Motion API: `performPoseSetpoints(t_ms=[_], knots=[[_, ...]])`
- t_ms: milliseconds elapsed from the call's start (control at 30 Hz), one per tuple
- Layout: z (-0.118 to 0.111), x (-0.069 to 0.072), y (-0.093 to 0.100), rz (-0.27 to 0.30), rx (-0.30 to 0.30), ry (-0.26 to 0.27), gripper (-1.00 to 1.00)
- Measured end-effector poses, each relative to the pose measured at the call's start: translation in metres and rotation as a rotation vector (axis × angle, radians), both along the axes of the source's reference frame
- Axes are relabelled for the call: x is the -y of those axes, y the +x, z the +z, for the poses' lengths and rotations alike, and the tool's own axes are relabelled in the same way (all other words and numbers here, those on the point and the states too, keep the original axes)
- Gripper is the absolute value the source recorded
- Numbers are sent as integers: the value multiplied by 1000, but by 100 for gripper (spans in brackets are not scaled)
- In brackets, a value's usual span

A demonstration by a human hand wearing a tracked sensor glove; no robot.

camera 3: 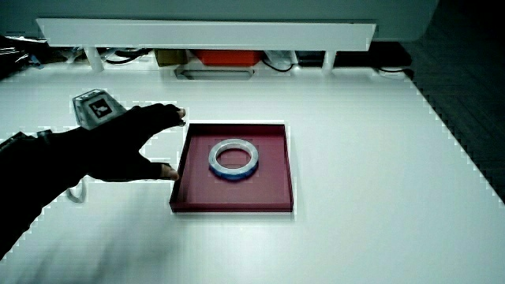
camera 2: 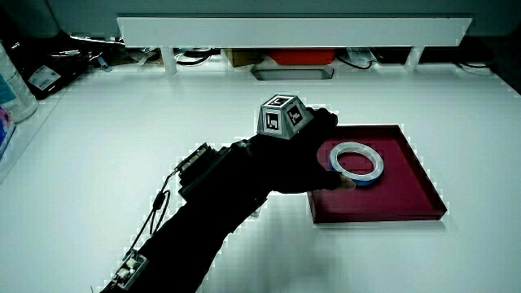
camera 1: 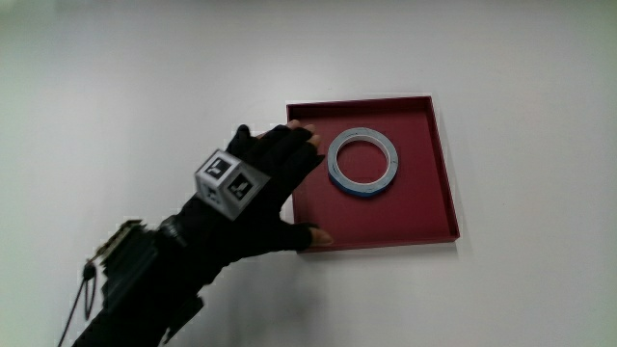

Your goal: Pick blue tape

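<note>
white tabletop (camera 1: 145,77) fills the main view, with a low white partition (camera 2: 293,31) at the table's edge farthest from the person in both side views. a shallow dark red tray (camera 1: 424,207) sits on the table, and the blue tape (camera 1: 362,162), a flat ring with a pale upper face and a blue lower edge, lies inside it, nearer the tray wall farthest from the person. the gloved hand (camera 1: 265,188) reaches over the tray's rim beside the tape, its fingers (camera 1: 301,135) and thumb (camera 1: 310,235) spread apart and holding nothing, the tape just off the fingertips. a small patterned cube (camera 1: 228,179) rides on the back of the hand, and the dark-sleeved forearm (camera 2: 203,220) stretches toward the person.
</note>
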State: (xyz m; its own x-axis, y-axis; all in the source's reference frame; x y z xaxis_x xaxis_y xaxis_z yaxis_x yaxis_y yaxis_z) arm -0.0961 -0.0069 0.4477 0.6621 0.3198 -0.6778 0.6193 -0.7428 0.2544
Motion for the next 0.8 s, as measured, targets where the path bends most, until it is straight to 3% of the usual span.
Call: performPoseSetpoints(t_ms=[33,67,200,233,267,333,367,467,633,800], knots=[[-9,3,6,29,60,14,0],[3,4,8,16,-21,14,0],[-18,12,31,109,93,140,0],[15,11,31,28,-25,34,0],[15,13,37,72,14,72,0],[15,16,48,80,101,61,0],[5,17,53,96,154,79,0],[13,17,64,96,183,61,0],[22,18,76,102,294,35,0],[37,22,83,104,325,6,0]])
